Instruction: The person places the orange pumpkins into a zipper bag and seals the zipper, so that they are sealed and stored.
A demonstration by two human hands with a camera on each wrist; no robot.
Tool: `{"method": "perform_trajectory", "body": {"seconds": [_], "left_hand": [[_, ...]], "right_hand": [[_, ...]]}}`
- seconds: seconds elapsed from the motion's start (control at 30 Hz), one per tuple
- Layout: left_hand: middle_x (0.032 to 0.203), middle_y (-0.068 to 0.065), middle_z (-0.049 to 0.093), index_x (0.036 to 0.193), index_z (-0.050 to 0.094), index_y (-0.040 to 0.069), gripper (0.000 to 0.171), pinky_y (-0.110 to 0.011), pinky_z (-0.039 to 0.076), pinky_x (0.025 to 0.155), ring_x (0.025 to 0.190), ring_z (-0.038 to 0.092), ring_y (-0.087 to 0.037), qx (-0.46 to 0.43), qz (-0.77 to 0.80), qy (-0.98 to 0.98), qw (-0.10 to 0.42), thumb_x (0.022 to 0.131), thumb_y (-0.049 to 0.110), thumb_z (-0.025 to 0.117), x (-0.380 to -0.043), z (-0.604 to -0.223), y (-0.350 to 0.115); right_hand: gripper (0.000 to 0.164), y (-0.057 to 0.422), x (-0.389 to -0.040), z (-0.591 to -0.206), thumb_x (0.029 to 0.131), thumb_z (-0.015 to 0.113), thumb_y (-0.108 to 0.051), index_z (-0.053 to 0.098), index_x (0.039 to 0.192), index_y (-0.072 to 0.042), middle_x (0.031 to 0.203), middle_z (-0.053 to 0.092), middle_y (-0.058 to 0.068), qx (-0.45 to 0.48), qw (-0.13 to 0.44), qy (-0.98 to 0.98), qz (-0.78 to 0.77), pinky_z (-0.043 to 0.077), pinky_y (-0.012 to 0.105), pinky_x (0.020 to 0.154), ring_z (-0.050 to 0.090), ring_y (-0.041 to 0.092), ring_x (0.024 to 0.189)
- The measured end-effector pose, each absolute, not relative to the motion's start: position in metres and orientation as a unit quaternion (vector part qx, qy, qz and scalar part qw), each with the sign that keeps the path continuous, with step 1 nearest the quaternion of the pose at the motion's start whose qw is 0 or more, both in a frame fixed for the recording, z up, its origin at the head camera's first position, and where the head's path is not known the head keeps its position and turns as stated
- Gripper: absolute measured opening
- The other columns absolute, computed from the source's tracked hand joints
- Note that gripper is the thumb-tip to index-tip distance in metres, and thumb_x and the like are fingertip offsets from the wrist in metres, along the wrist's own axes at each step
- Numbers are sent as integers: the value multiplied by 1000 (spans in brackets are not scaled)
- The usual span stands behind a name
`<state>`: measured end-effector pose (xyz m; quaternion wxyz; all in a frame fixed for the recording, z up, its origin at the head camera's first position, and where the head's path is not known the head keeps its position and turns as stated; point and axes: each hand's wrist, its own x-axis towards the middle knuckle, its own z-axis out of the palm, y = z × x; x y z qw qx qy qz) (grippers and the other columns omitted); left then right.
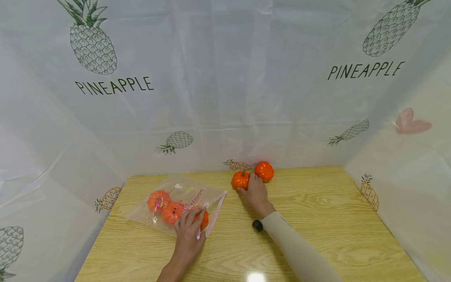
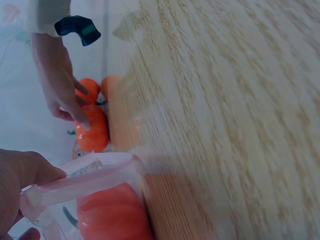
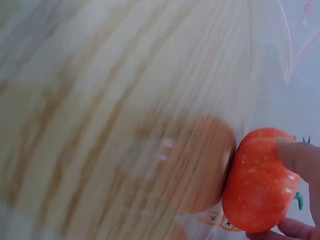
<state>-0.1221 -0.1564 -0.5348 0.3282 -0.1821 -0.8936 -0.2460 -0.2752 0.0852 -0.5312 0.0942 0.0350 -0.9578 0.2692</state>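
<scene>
Lying at the left of a pale wooden table [image 1: 345, 223], a clear plastic bag [image 1: 184, 188] with coloured prints holds three orange pumpkins [image 1: 172, 212] — two deep inside, the third just within its pink-edged mouth [image 1: 216, 213]. The bag's closed end points left and its mouth faces right. A person's left hand [image 1: 189, 234] lies over the near part of this mouth; the left wrist view shows the thumb on top of the pink edge and a fingertip below, pinching it, with the edge raised in a loop and the opening gaping.

Right of the mouth and farther back, near but apart from it, a fourth pumpkin [image 1: 240, 180] sits upright on the table, squat, wider than tall, its green stem up. That gap is the relation that matters: the pumpkin lies beyond the mouth, toward the back edge, and the right hand [image 1: 257, 194] is the nearer one — it touches it. Its fingers are parted only to the pumpkin's width, the thumb on the near side and the other fingers round the right side, grasping it.

Just beyond those fingers, to the right, a fifth pumpkin [image 1: 264, 171] rests near the back edge, not held. A small black device [image 1: 257, 225] sits beside the cuff of the right sleeve [image 1: 296, 246]. Behind everything hangs a white sheet [image 1: 229, 98] with pineapple drawings [image 1: 93, 49].
</scene>
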Motion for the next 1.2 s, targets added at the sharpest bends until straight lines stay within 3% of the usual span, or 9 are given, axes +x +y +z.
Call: {"method": "perform_trajectory", "body": {"seconds": [0.27,0.53,1.2], "left_hand": [[125,-9,66,130,72,-2,80,-54,32,89,120,52,-37,-184,-246,-893,330,52,-16,84,-122,-534,-156],[126,-9,66,132,71,-3,80,-54,32,89,121,52,-37,-184,-251,-893,325,54,-16,83,-123,-535,-156],[125,-10,66,133,70,-2,81,-52,31,88,120,51,-38,-185,-250,-893,325,55,-15,87,-123,-533,-155]], "right_hand": [[81,85,-274,-531,84,91,-31,51,142,9,132,58,26,60,96,-961,252,53,53,100,57,42,117],[78,89,-263,-537,79,94,-30,54,133,9,122,64,24,80,103,-952,276,53,53,98,62,41,111],[80,85,-182,-534,78,95,-29,56,138,8,126,66,19,159,92,-920,346,55,50,99,62,34,116]]}}
